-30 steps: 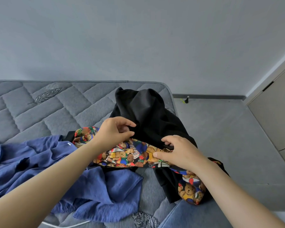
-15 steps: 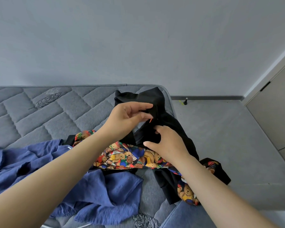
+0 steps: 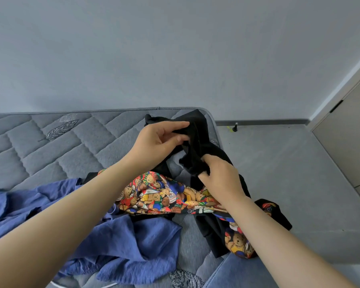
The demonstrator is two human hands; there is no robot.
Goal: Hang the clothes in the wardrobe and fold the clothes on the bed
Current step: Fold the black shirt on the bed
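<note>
A black garment (image 3: 197, 142) with a bright teddy-bear print panel (image 3: 164, 194) lies at the right end of the grey quilted mattress (image 3: 50, 146). My left hand (image 3: 160, 142) pinches its upper black fabric and holds it raised. My right hand (image 3: 220, 175) grips a bunched black fold just below and to the right. Part of the garment hangs over the mattress's right edge. A crumpled blue garment (image 3: 112, 242) lies near me on the left, partly under my left forearm.
A grey wall rises behind the bed. Grey floor (image 3: 289, 173) stretches to the right, with a small black doorstop (image 3: 235, 127) at the skirting. A beige wardrobe door (image 3: 353, 142) stands at the far right. Blue denim (image 3: 237, 275) shows at the bottom.
Both hands have left the printed panel and moved up to the black fabric. The left hand has lifted its fold higher, and the right hand has closed on a bunch beneath it.
</note>
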